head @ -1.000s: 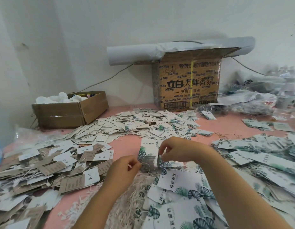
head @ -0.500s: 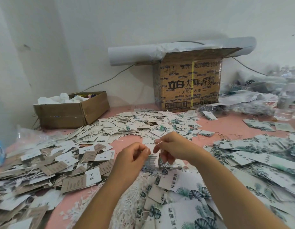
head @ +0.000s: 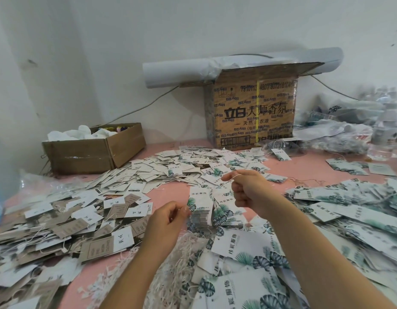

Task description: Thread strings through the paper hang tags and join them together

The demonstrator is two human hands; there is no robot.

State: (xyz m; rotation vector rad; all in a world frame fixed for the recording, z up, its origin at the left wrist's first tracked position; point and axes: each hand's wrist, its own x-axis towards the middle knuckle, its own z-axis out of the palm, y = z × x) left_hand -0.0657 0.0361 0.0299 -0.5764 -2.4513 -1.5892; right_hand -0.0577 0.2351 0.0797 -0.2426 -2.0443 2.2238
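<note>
Apart go the hands since half a second ago: the right one has lifted away, drawing its thread up. At the bottom of the frame lies a heap of loose strings (head: 170,270), plenty unused. Just above, the left hand (head: 168,221) has its fingers curled, pinching the edge of a leaf-print tag (head: 198,204) at frame centre. The right hand (head: 248,192), fingers curled, nips a white string (head: 235,175) at its tip. On the left, the brown tags (head: 59,224) show strings, so they look done. Farther back, the scattered tags (head: 170,172) seem mostly unthreaded. A printed carton (head: 253,112) stands against the wall. Judged from this, much work remains.
</note>
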